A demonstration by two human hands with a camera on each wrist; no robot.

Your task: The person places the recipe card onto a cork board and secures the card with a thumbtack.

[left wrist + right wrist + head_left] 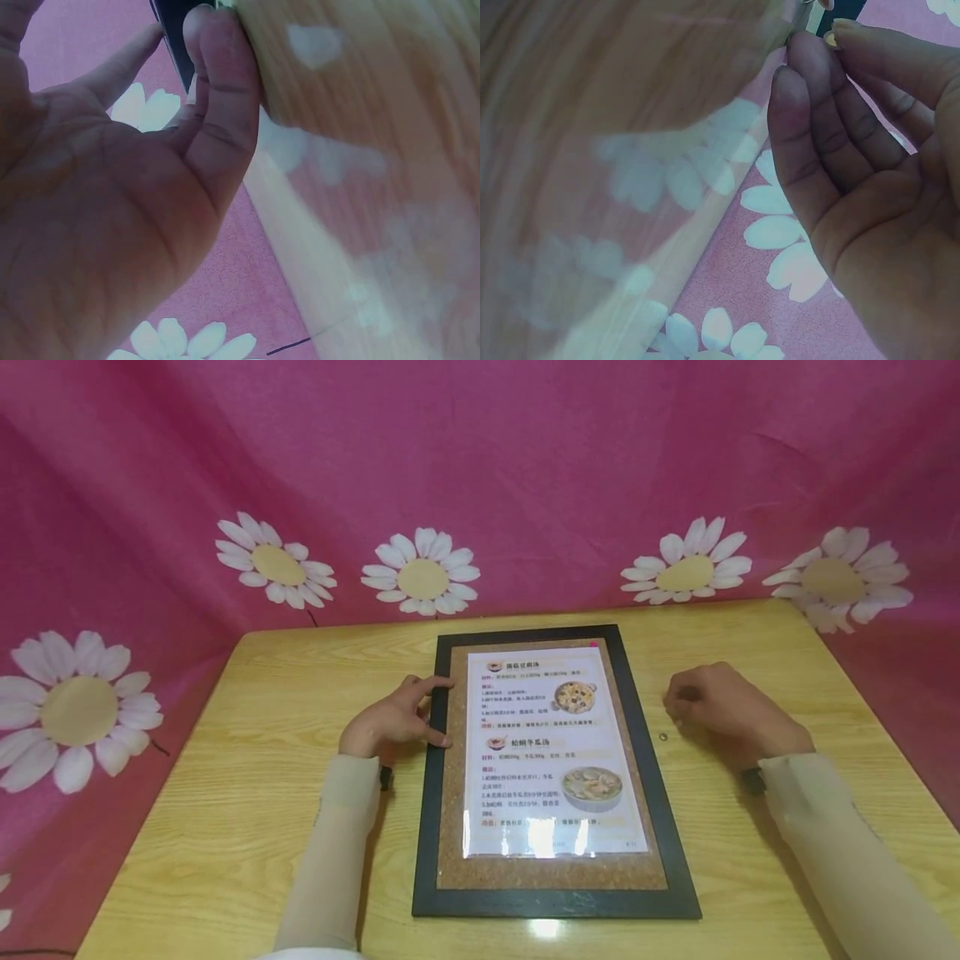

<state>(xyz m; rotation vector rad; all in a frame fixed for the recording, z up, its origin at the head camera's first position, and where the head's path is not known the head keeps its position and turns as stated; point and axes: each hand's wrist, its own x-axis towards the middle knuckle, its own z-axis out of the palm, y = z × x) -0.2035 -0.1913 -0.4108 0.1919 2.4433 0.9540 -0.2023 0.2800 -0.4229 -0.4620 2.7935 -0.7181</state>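
A black-framed corkboard (553, 875) lies flat on the table, bearing a glossy printed recipe sheet (517, 777) with two soup pictures and a pink pin (593, 645) at its top right corner. Against the board's left edge rests my left hand (393, 718), thumb and forefinger spread apart on the frame. To the right of the board, my right hand (731, 710) hovers close to the tabletop. Its thumb and forefinger pinch a small gold-coloured thumbtack (830, 37) in the right wrist view. Near those fingers a small shiny round piece (663, 737) lies on the table.
The light wooden table (247, 777) has a glossy surface that reflects the surroundings. Pink cloth (480, 460) with large white daisies hangs behind the table and along its sides.
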